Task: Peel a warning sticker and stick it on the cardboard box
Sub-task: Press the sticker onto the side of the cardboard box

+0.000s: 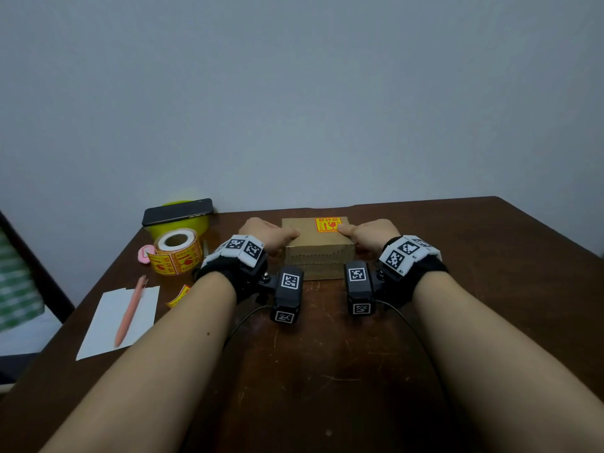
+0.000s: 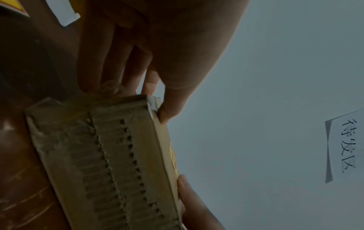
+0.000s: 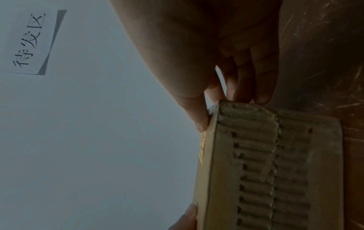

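Observation:
A small cardboard box (image 1: 318,248) sits on the dark wooden table (image 1: 474,289) ahead of me. An orange and yellow warning sticker (image 1: 327,224) lies flat on its top, toward the far right corner. My left hand (image 1: 271,235) grips the box's left end, thumb on the top and fingers down the side (image 2: 118,74). My right hand (image 1: 369,235) grips the right end the same way, its thumb (image 3: 199,118) resting at the sticker's edge (image 3: 202,149). The left wrist view shows the box's corrugated front (image 2: 110,155).
A roll of warning stickers (image 1: 176,253) stands at the left, with a loose sticker piece (image 1: 179,295) nearer me. Behind it a phone (image 1: 178,211) lies on a yellow bowl (image 1: 183,228). A pink pen (image 1: 129,313) rests on white paper (image 1: 108,328). A paper note (image 2: 344,147) hangs on the wall.

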